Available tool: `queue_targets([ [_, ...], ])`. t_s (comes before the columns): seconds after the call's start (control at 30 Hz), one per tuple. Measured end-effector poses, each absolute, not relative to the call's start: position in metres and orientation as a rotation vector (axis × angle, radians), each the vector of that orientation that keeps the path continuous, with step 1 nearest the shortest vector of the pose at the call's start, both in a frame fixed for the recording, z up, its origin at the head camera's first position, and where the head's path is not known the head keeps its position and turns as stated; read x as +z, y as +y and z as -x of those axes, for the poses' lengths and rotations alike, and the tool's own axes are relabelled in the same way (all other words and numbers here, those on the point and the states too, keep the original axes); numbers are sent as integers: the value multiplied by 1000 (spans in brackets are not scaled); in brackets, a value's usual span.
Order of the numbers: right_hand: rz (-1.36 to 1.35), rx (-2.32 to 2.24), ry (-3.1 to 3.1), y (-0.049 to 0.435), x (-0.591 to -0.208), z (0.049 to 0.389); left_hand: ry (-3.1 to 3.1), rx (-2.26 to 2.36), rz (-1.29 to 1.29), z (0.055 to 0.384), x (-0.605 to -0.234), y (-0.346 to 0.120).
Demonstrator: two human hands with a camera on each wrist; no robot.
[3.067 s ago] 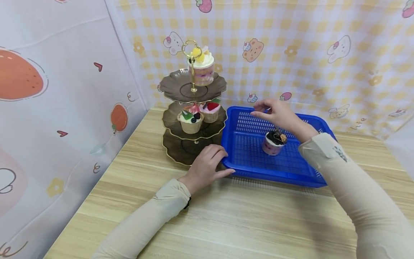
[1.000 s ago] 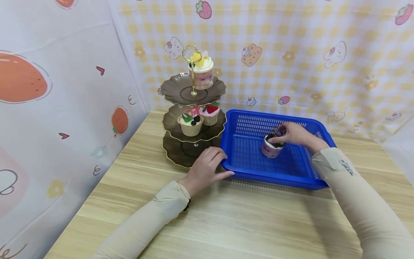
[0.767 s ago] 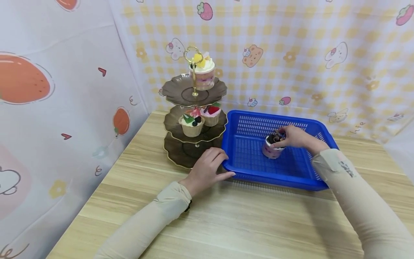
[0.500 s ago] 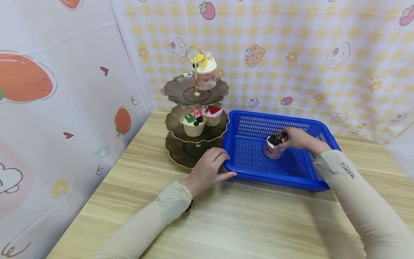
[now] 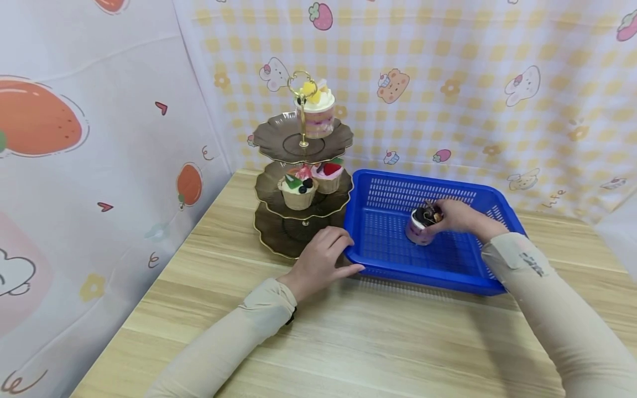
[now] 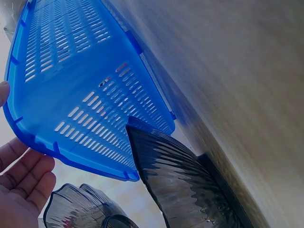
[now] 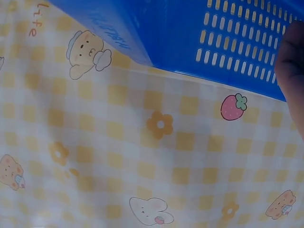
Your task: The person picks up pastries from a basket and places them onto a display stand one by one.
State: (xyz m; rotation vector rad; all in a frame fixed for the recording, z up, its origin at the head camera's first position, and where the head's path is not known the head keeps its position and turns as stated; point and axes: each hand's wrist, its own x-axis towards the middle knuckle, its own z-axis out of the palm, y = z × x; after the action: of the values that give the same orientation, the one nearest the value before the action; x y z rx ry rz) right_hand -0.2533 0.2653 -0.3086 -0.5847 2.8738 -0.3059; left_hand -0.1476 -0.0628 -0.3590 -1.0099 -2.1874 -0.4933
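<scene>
A: What's hard to make out?

B: The right hand (image 5: pixel 459 216) covers the right side of the dessert cup (image 5: pixel 417 234), and its far fingertips are hidden. The right wrist view crops that hand at the edge, quite dark

A: And elsewhere?

B: On the tiered stand (image 5: pixel 271 137), a pink topping (image 5: pixel 303 172) pokes up behind the berry-topped tart (image 5: pixel 297 199), the rest of it hidden. The left hand (image 5: pixel 320 261) blocks part of the lowest plate (image 5: pixel 278 235)

A: How does the cup look?

B: Pink and purple sides, a white band at the top, then a dark brown topping with a tan piece on its right

A: Where is it?

B: Inside the blue basket (image 5: pixel 423 272), near the middle. I can't tell whether its base touches the basket floor

A: And the fingers?

B: The right ones pinch the cup near its top, thumb on the near side. The left ones are relaxed, thumb spread away, touching the basket's near left corner; they hold nothing else, and the basket sits on the counter (image 5: pixel 378 342)
</scene>
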Motion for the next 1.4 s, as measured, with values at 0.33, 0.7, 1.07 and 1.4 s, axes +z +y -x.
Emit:
queue_targets([
  [0.33, 579, -311, 2857, 263, -311, 253, -2184, -496, 1010, 148, -361, -63],
  [0.7, 591, -313, 2878, 264, -312, 255, -2178, -491, 1005, 148, -361, -63],
  [1.07, 610, -357, 2878, 264, -313, 254, -2179, -499, 1006, 149, -361, -62],
  [1.4, 605, -331, 2882, 261, -309, 253, -2172, -498, 1010, 150, -360, -62],
])
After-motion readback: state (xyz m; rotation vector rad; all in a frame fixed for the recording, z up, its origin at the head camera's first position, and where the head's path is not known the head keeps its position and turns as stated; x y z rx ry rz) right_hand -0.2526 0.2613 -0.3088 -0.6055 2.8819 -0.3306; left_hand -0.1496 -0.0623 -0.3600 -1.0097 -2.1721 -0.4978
